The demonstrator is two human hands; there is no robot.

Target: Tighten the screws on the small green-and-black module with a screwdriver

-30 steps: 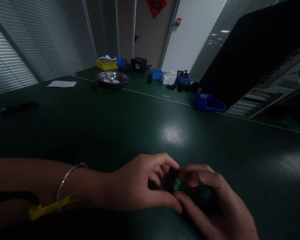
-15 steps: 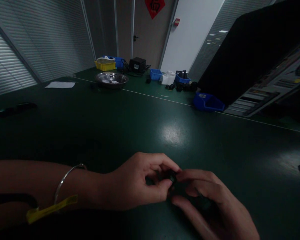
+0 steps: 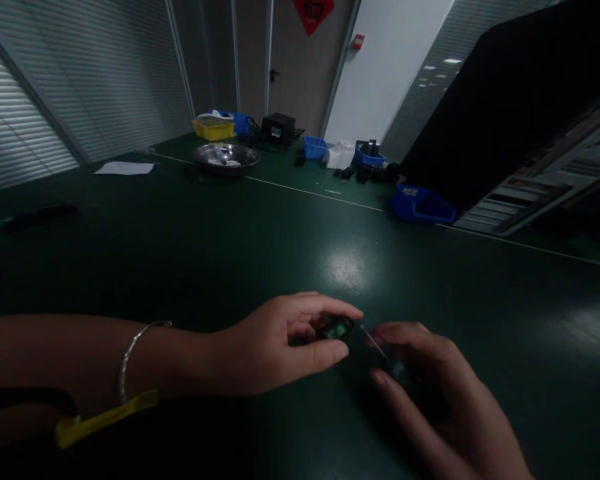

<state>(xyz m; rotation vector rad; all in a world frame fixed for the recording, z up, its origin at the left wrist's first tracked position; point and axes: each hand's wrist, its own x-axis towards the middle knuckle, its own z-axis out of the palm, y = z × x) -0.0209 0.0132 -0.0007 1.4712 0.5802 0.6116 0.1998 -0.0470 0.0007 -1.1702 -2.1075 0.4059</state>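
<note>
Left hand [image 3: 275, 347] pinches a small green circuit board [image 3: 336, 329] just above the dark green bench [image 3: 230, 233]. Right hand [image 3: 430, 393] grips a thin screwdriver [image 3: 375, 341] (tip beside the board, not touching yet), so fastening looks barely started.

A tiny green board [image 3: 336, 329] with a dark part on it (too dim to see more) sits pinched low over the dark green table. Just right of it — a thin metal tool [image 3: 375, 342], tilted, tip pointing at the board.
</note>
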